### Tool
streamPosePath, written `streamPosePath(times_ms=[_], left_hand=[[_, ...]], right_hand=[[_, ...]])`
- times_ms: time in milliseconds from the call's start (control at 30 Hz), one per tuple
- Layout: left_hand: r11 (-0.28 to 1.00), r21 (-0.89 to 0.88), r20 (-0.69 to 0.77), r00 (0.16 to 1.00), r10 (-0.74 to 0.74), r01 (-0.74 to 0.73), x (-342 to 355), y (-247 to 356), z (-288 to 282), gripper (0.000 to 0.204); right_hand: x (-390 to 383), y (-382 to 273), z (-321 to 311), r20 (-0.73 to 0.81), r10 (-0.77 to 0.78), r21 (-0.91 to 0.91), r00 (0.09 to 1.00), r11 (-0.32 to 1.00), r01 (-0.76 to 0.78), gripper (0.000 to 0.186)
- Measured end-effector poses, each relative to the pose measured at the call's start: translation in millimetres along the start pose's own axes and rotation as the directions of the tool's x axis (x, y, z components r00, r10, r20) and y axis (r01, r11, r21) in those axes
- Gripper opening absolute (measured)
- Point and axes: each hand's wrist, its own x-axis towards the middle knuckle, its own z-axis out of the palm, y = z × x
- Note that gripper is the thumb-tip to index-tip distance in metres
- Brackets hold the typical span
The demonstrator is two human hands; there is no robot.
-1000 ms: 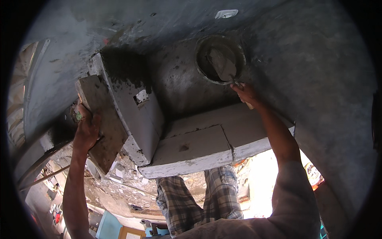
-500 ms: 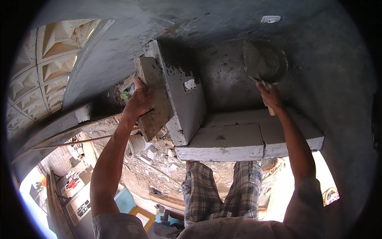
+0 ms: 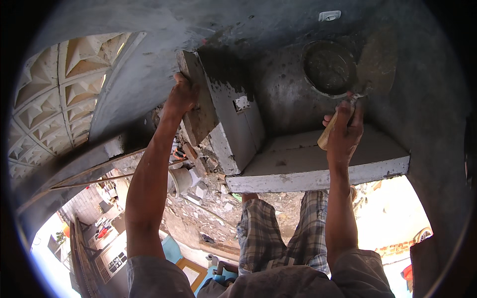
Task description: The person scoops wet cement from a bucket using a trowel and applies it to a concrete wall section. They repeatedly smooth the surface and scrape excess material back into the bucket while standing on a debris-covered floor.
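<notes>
My left hand (image 3: 182,98) is closed around a wooden board (image 3: 204,121), pressing it flat along the left edge of an upright grey block partition (image 3: 232,121). In my right hand (image 3: 344,133) is a trowel (image 3: 378,64), gripped by its pale wooden handle. Its broad grey blade points away from me, just right of a round bucket (image 3: 323,92) that holds grey wet mortar. The partition's far upper part carries a dark wet patch, and a small squarish hole (image 3: 241,103) goes into its face.
A low block ledge (image 3: 318,174) runs across in front of me. A white socket (image 3: 330,16) is on the grey wall. Rubble (image 3: 213,213) and a pale bucket (image 3: 181,180) lie below, left of my legs. Patterned openwork blocks (image 3: 82,89) stand far left.
The board has shifted up and right, now lying against the partition's edge. My right hand has swung the trowel from over the bucket to its right side, turning the wrist.
</notes>
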Motion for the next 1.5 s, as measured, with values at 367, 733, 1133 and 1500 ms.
streamPosePath(times_ms=[367,733,1133,1500], left_hand=[[0.996,0.069,0.094,0.995,0.044,-0.05,12,-32,12,0.052],[0.77,0.455,0.194,0.894,0.404,-0.447,22,-63,21,0.048],[0.989,-0.137,0.254,0.963,0.087,-0.053,20,-80,20,0.046],[0.999,-0.01,0.182,0.983,0.036,-0.035,18,-70,25,0.055]], right_hand=[[-24,27,52,0.809,0.201,-0.56,0.552,0.546,0.623,0.039],[93,111,-34,0.583,-0.1,-0.718,0.806,0.4,0.569,0.039],[273,212,-18,0.652,0.081,-0.758,0.754,0.024,0.652,0.044],[235,151,-61,0.475,0.549,-0.688,0.687,0.719,-0.099,0.039]])
